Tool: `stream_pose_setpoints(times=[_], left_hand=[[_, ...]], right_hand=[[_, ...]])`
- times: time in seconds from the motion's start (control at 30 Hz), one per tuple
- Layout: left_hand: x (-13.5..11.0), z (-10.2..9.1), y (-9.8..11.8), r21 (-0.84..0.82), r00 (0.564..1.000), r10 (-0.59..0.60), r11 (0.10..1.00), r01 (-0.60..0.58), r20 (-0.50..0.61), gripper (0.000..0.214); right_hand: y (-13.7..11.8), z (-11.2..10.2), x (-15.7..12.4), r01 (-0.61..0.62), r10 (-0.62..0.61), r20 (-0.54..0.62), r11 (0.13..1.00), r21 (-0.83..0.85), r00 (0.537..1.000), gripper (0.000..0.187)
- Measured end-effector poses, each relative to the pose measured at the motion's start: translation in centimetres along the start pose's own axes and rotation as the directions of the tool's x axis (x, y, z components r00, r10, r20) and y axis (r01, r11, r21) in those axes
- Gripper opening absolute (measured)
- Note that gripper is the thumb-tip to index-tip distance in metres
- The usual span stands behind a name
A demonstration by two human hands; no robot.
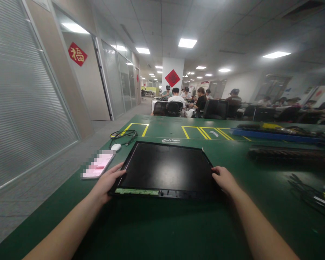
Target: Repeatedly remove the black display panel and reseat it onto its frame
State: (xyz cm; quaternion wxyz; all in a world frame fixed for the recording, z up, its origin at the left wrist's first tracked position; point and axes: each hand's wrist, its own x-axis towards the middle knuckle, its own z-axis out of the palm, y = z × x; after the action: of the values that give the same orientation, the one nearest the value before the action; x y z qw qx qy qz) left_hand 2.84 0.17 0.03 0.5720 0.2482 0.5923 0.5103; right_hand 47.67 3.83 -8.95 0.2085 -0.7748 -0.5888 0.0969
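Note:
A flat black LCD panel [168, 168] lies in front of me, face up, just over or on the green table [162, 227]; whether its far edge touches the surface I cannot tell. Along its near edge runs a bare green circuit strip [138, 191]. My left hand [111, 180] grips the left edge, thumb on top and fingers underneath. At the opposite edge, my right hand [223, 178] holds the panel in the same way, its fingers partly hidden. Left of the panel are a phone [99, 165] with a lit screen, a white mouse [116, 147] and a coiled black cable [124, 135].
On the right stand a blue tray [276, 136] with dark parts, a long dark part [284, 153] and tangled cables [308, 191]. Yellow tape outlines [192, 127] mark the table's far side. Beyond it, several people sit near black chairs [215, 108].

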Motion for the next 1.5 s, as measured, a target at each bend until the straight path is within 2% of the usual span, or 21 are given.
stream_pose_setpoints(times=[0.13,0.2,0.27,0.37,0.47,0.6,0.77,0.93,1.2,1.5], left_hand=[[0.5,-0.4,-0.2,-0.006,1.000,-0.016,1.000,0.017,0.022,0.066],[0.9,-0.8,-0.5,0.010,0.999,-0.003,1.000,0.003,0.043,0.079],[1.4,-1.3,-1.0,0.012,0.993,0.063,0.998,-0.065,0.100,0.099],[2.1,-2.0,-1.5,0.025,0.972,0.067,0.997,-0.075,0.226,0.097],[2.5,-2.3,-1.7,0.044,0.958,0.043,0.997,-0.058,0.285,0.098],[2.7,-2.6,-1.7,0.039,0.953,0.023,0.999,-0.036,0.302,0.107],[3.0,-2.9,-1.6,0.053,0.942,-0.004,0.998,-0.014,0.335,0.104],[2.6,-2.6,-1.2,0.049,0.952,-0.019,0.999,0.004,0.306,0.101],[1.0,-1.7,-0.5,0.052,0.966,0.039,0.997,-0.054,0.255,0.103],[0.8,-1.7,-0.6,0.007,0.946,0.084,0.996,-0.091,0.312,0.102]], right_hand=[[0.1,0.1,0.1,0.007,-0.007,-0.014,1.000,0.000,1.000,0.037],[0.1,0.1,0.1,0.001,-0.001,-0.021,1.000,0.000,1.000,0.036],[0.1,0.1,0.0,-0.010,0.010,-0.019,1.000,-0.002,1.000,0.036],[0.1,0.1,0.0,-0.015,0.015,-0.009,1.000,0.006,1.000,0.037],[0.2,0.1,0.0,-0.005,0.005,-0.012,1.000,0.018,1.000,0.037],[0.5,0.3,0.2,0.001,0.000,-0.021,1.000,0.013,1.000,0.036],[0.3,0.2,0.2,0.026,-0.026,-0.023,1.000,-0.008,0.999,0.037],[-0.1,0.0,-0.1,0.017,-0.018,-0.024,1.000,-0.026,1.000,0.038],[-0.2,-0.4,-0.2,0.023,-0.024,-0.017,0.999,-0.029,1.000,0.038],[-0.7,-1.1,-0.6,-0.021,0.021,-0.024,0.999,-0.039,1.000,0.035]])
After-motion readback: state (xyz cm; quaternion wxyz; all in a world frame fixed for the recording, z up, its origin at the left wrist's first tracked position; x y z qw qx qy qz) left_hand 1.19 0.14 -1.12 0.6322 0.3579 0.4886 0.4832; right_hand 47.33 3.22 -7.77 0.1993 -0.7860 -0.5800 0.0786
